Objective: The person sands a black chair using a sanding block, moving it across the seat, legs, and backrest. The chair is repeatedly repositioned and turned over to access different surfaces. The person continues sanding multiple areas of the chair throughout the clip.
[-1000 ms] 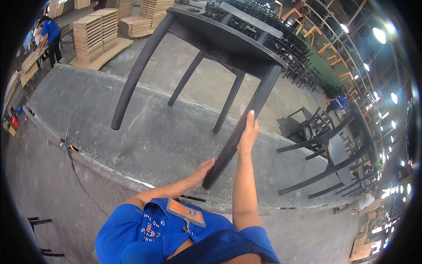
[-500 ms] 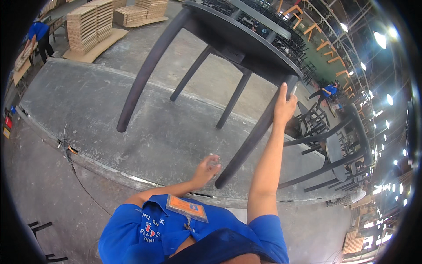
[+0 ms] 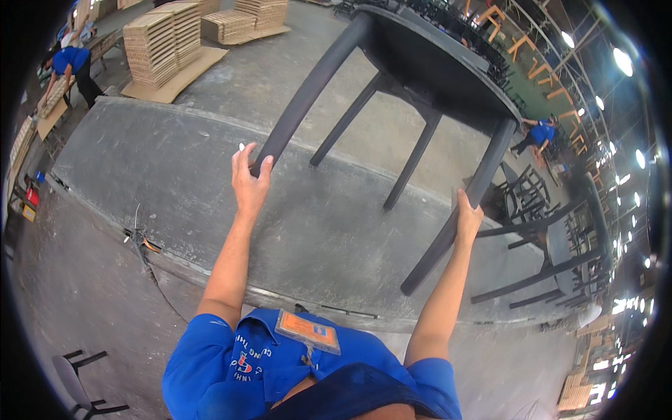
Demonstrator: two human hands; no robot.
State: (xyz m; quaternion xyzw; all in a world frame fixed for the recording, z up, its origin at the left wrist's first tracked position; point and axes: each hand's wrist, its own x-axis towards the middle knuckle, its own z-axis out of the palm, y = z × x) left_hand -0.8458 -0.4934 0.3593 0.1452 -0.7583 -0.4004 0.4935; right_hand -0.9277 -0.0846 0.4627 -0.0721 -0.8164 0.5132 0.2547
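A dark chair (image 3: 448,70) is tilted above the grey worktable (image 3: 315,231), its round seat away from me and its legs pointing down toward me. My left hand (image 3: 250,182) is closed around the lower end of the left near leg (image 3: 308,105). A small white bit shows at one of its fingertips. My right hand (image 3: 468,215) grips the right near leg (image 3: 435,259) partway up, with the foot of that leg sticking out below. Two thinner far legs (image 3: 414,164) hang between them, untouched by either hand.
More dark chairs (image 3: 560,252) stand at the right end of the worktable. A cable (image 3: 150,269) hangs off its front edge at left. Stacked wooden panels (image 3: 157,52) lie beyond. Co-workers in blue are at far left (image 3: 70,61) and far right (image 3: 540,133). Another chair (image 3: 73,381) is at lower left.
My left hand has risen from near the table's front and taken hold of the left near leg. My right hand is lower on its leg. The chair appears further right in view.
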